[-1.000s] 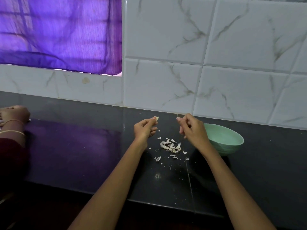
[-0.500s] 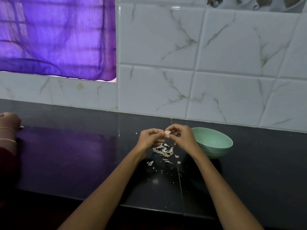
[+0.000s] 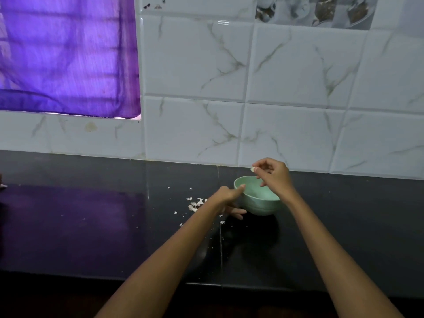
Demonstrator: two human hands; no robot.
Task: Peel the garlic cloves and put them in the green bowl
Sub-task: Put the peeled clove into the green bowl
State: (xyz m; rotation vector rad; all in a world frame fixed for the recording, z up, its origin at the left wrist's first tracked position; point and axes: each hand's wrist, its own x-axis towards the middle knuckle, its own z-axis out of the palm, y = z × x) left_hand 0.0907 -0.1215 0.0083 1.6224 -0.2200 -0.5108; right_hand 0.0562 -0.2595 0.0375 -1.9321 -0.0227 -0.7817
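One green bowl (image 3: 257, 198) stands on the black table (image 3: 91, 226), close to the tiled wall (image 3: 298, 76). One garlic clove (image 3: 252, 169) is in sight, a small pale piece pinched at the tips of the right hand (image 3: 274, 177), which is raised over the bowl's far rim. That hand's thumb and forefinger are closed together on the clove, while its other fingers (image 3: 263, 182) curl loosely down toward the bowl's inside. The left hand (image 3: 226, 198) rests against the bowl's left side: its thumb lies on the rim and its remaining fingers spread apart underneath against the outer wall, bracing the bowl rather than wrapping it. Whether any cloves lie inside the bowl cannot be told. One loose pile of garlic skins (image 3: 195, 204) sits on the table just left of the left hand, with several stray flakes scattered around it; they are too small to count. One purple curtain (image 3: 68, 56) hangs at the upper left. No writing or label can be read anywhere.
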